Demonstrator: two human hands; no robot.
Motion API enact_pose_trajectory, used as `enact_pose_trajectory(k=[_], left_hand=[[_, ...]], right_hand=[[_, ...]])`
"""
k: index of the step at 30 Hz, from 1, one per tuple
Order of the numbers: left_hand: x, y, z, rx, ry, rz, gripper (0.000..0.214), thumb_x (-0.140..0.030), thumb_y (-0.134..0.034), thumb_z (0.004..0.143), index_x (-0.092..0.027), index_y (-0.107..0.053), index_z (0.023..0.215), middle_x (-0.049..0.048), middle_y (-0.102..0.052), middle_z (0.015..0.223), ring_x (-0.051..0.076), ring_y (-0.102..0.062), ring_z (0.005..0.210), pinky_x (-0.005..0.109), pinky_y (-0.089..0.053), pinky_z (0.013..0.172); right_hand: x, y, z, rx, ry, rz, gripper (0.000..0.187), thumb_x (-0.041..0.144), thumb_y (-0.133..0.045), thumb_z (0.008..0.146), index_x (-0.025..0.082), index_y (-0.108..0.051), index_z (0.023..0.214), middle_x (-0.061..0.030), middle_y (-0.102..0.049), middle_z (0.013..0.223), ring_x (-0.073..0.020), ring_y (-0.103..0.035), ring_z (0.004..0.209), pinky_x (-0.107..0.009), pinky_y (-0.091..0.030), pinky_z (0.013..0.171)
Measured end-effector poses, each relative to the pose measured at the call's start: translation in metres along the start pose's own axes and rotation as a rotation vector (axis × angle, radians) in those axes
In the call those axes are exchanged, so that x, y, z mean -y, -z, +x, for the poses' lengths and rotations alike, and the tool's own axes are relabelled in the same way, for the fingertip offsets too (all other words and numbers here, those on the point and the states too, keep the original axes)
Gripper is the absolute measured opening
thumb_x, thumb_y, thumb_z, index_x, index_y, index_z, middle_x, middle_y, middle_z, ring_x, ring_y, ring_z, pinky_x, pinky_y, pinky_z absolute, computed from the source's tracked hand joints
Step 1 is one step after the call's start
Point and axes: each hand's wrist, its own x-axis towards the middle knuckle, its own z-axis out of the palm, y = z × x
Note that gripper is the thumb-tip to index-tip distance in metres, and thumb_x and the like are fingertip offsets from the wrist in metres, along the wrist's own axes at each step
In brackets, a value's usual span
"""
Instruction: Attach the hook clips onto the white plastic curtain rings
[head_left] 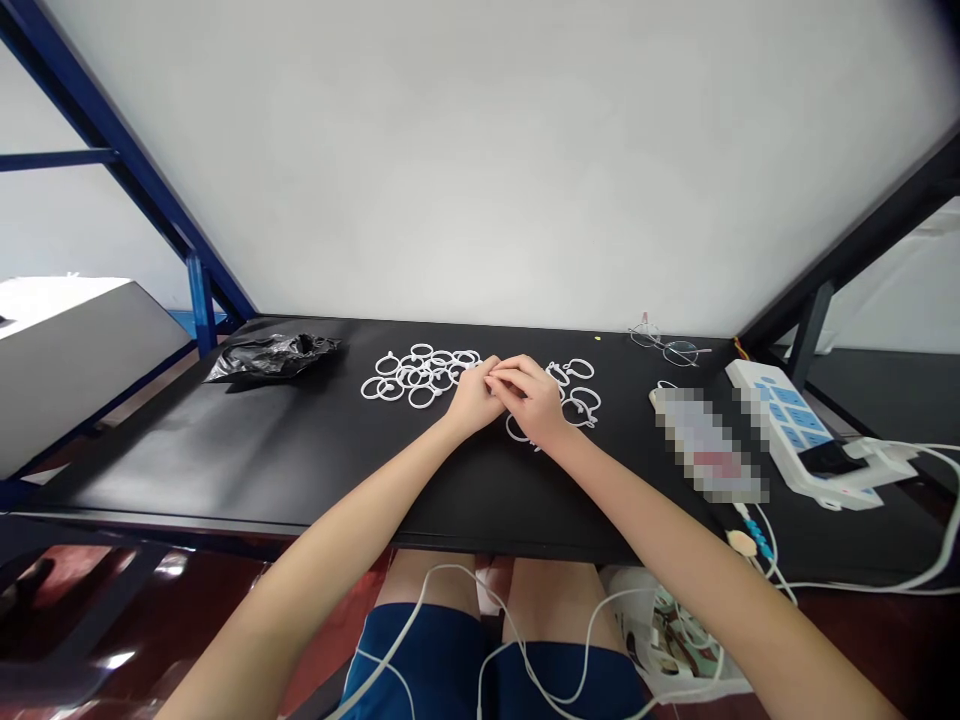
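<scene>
My left hand (475, 397) and my right hand (533, 397) meet over the middle of the black table, fingertips pinched together and touching. Whatever lies between the fingers is hidden. Just left of my left hand is a cluster of white curtain rings (412, 377), overlapping one another and lying flat; small nubs show on some rims. A looser group of white curtain rings (587, 391) spreads beside and partly behind my right hand. One of these lies under my right wrist, partly covered.
On the black table (337, 450) a crumpled black plastic bag (274, 357) lies at left. To the right are eyeglasses (680, 352), a blurred-out phone (709, 450) on a cable, and a power strip (799, 425). White cables (525, 665) cross my lap; a white bin (637, 640) stands below.
</scene>
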Motion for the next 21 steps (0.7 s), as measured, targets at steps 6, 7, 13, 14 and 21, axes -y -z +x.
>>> enact_pose_trajectory(k=[6, 7, 13, 14, 21], left_hand=[[0.0014, 0.0010, -0.0005, -0.028, 0.016, 0.020, 0.026, -0.021, -0.054, 0.070, -0.019, -0.030, 0.060, -0.0070, -0.035, 0.053, 0.007, -0.029, 0.052, 0.022, -0.026, 0.050], [0.0026, 0.0020, -0.0006, -0.046, 0.012, 0.018, 0.027, -0.020, -0.053, 0.070, -0.019, -0.028, 0.059, -0.0072, -0.033, 0.052, 0.007, -0.027, 0.051, 0.022, -0.025, 0.049], [0.0074, 0.0065, 0.0001, -0.143, -0.053, 0.062, 0.022, -0.012, -0.044, 0.066, -0.019, -0.025, 0.057, -0.0073, -0.027, 0.051, 0.008, -0.022, 0.052, 0.023, -0.022, 0.051], [0.0073, 0.0065, 0.0003, -0.145, -0.056, 0.078, 0.022, -0.011, -0.043, 0.066, -0.019, -0.025, 0.057, -0.0073, -0.026, 0.050, 0.008, -0.022, 0.052, 0.023, -0.021, 0.051], [0.0074, 0.0056, 0.0004, -0.121, -0.061, 0.118, 0.024, -0.011, -0.042, 0.067, -0.019, -0.022, 0.058, -0.0068, -0.023, 0.051, 0.008, -0.020, 0.053, 0.024, -0.018, 0.050]], right_hand=[[0.0000, 0.0004, -0.0005, -0.023, 0.074, 0.003, 0.005, 0.023, -0.062, 0.087, 0.022, -0.067, 0.089, -0.0040, -0.067, 0.086, -0.0155, -0.063, 0.078, -0.030, -0.055, 0.070], [0.0005, 0.0002, -0.0003, -0.012, 0.095, 0.015, 0.006, 0.022, -0.062, 0.087, 0.022, -0.067, 0.091, -0.0041, -0.068, 0.087, -0.0156, -0.064, 0.079, -0.030, -0.056, 0.071], [0.0061, 0.0001, 0.0007, 0.010, 0.165, 0.023, 0.012, 0.019, -0.058, 0.090, 0.022, -0.067, 0.098, -0.0058, -0.071, 0.094, -0.0166, -0.067, 0.086, -0.031, -0.058, 0.075], [0.0066, 0.0001, 0.0003, 0.011, 0.170, 0.017, 0.012, 0.019, -0.058, 0.089, 0.022, -0.067, 0.098, -0.0057, -0.071, 0.093, -0.0166, -0.067, 0.085, -0.031, -0.058, 0.075], [0.0060, -0.0031, -0.0036, -0.025, 0.170, -0.012, 0.015, 0.015, -0.058, 0.089, 0.023, -0.067, 0.098, -0.0044, -0.071, 0.093, -0.0151, -0.067, 0.084, -0.029, -0.059, 0.074]])
